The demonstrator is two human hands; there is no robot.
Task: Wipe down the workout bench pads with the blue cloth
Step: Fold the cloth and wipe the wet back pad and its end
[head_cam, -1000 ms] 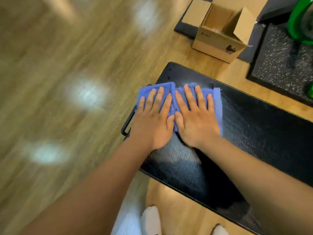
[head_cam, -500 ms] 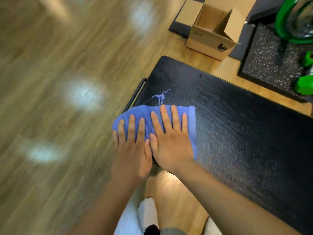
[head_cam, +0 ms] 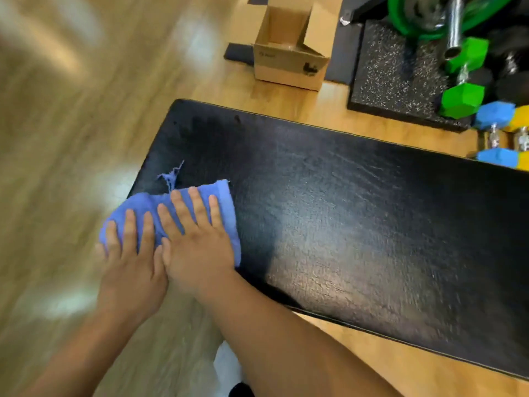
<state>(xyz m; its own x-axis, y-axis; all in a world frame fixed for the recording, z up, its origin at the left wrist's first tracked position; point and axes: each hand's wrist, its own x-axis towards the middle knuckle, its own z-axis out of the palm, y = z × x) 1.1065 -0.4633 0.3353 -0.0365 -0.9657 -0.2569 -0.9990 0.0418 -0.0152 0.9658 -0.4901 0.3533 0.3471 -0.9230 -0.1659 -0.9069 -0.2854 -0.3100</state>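
Note:
The black workout bench pad [head_cam: 343, 224] runs from the middle of the view out to the right. A folded blue cloth [head_cam: 227, 213] with a frayed corner lies on the pad's near left end, and its left part hangs over the edge. My left hand [head_cam: 128, 267] presses on the cloth's overhanging left part with its fingers spread and bent over it. My right hand [head_cam: 197, 247] lies flat on the cloth beside it, thumb touching the left hand. The pad surface looks shiny to the right of the cloth.
An open cardboard box [head_cam: 289, 61] stands on the wooden floor beyond the bench. A speckled rubber mat [head_cam: 386, 81] at the back right carries green dumbbells [head_cam: 463, 81], with blue and yellow dumbbells [head_cam: 495, 116] beside it. My white shoe [head_cam: 227, 365] shows below.
Both hands have dragged the cloth from the far end of the pad toward me and to the left edge. The view has shifted right, showing more bench and the dumbbells.

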